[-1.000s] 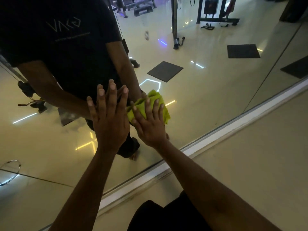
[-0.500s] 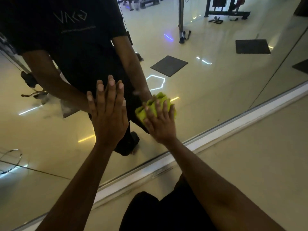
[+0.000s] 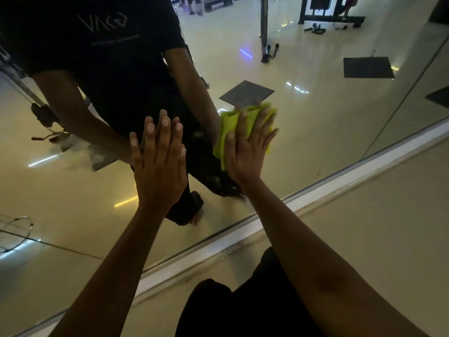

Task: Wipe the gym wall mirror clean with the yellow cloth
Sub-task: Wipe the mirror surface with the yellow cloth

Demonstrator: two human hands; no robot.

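The gym wall mirror (image 3: 315, 132) fills the upper part of the head view and reflects a person in a dark shirt. My left hand (image 3: 159, 164) lies flat on the glass with straight fingers. Right beside it, my right hand (image 3: 247, 149) presses the crumpled yellow cloth (image 3: 230, 130) against the mirror with straight, spread fingers. The cloth shows above and left of that hand; the rest is hidden under the palm.
A white strip (image 3: 303, 198) runs along the mirror's bottom edge, with pale floor (image 3: 364, 227) to the right. A vertical seam (image 3: 398, 105) divides the glass at the right. Dark mats and gym machines appear in the reflection. My dark trousers (image 3: 243, 307) show at the bottom.
My right hand has slid the yellow cloth rightward and up across the glass, away from my left hand. The left hand stays flat on the mirror.
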